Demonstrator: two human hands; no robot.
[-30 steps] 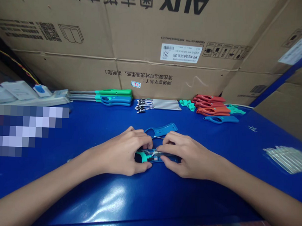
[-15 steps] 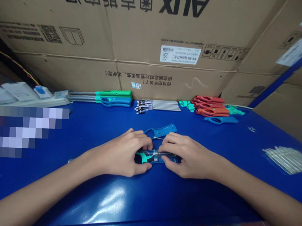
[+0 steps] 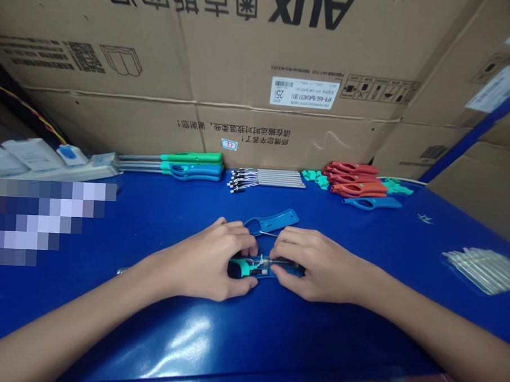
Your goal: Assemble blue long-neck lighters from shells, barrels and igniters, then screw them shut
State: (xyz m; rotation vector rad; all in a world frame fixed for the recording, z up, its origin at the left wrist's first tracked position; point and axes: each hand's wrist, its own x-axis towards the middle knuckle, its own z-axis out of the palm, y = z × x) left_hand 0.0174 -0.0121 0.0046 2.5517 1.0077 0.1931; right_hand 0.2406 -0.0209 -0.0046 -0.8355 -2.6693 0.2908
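An open blue lighter shell half [image 3: 258, 268] with a teal trigger piece and thin wires inside lies on the blue table [image 3: 161, 220] in front of me. My left hand [image 3: 207, 262] is curled around its left end, thumb under the teal part. My right hand [image 3: 315, 264] pinches its right end, fingers pressed on the inner parts. Just behind my fingers lies a second blue shell half [image 3: 273, 221], untouched.
Along the back stand large cardboard boxes [image 3: 260, 73]. At their foot lie finished green and blue long lighters [image 3: 188, 164], a bundle of metal tubes with wires [image 3: 266, 179], red and blue shells [image 3: 359, 187], teal triggers [image 3: 317, 177]. Clear tubes [image 3: 482, 268] lie at right.
Both hands have stayed on the shell, with only small finger shifts. The fingertips have drawn slightly closer over the middle of the part.
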